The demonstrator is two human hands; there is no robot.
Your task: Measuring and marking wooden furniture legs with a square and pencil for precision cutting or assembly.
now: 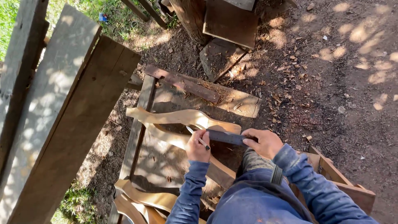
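The left hand (197, 145) pinches a pencil (198, 138) on the curved wooden piece (178, 117). The right hand (265, 142) grips a flat dark ruler (226, 137) laid across that piece.

Outdoors: dappled sun is falling on dirt ground (331, 83) w/ wood chips; weathered planks (70, 108) are leaning at left, grass (10, 12) is showing beyond.
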